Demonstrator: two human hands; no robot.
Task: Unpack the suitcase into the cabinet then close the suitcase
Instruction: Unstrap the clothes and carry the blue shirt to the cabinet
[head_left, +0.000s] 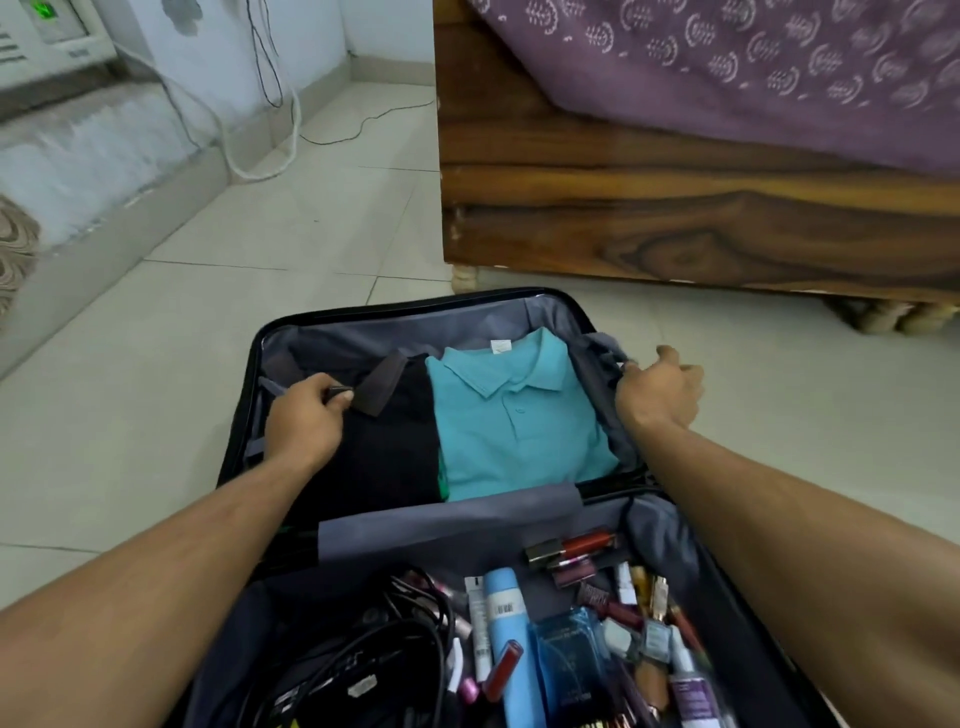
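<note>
A black suitcase (332, 318) lies open on the floor in front of me. Its far half holds a folded teal polo shirt (514, 431) beside a folded black garment (389, 457). My left hand (306, 421) pinches the buckle of a grey packing strap (340, 391) over the black garment. At the far half's right edge, my right hand (660, 392) grips the grey lining strap (605, 348). The near half holds black cables (353, 639), a light blue spray can (506, 623), a blue perfume box (566, 654) and several lipsticks and small bottles (639, 597).
A wooden bed frame (675, 208) with a purple patterned cover (753, 78) stands behind the suitcase at the right. Pale floor tiles (182, 338) spread to the left. White and black cords (280, 135) trail along the wall at the back left. No cabinet is in view.
</note>
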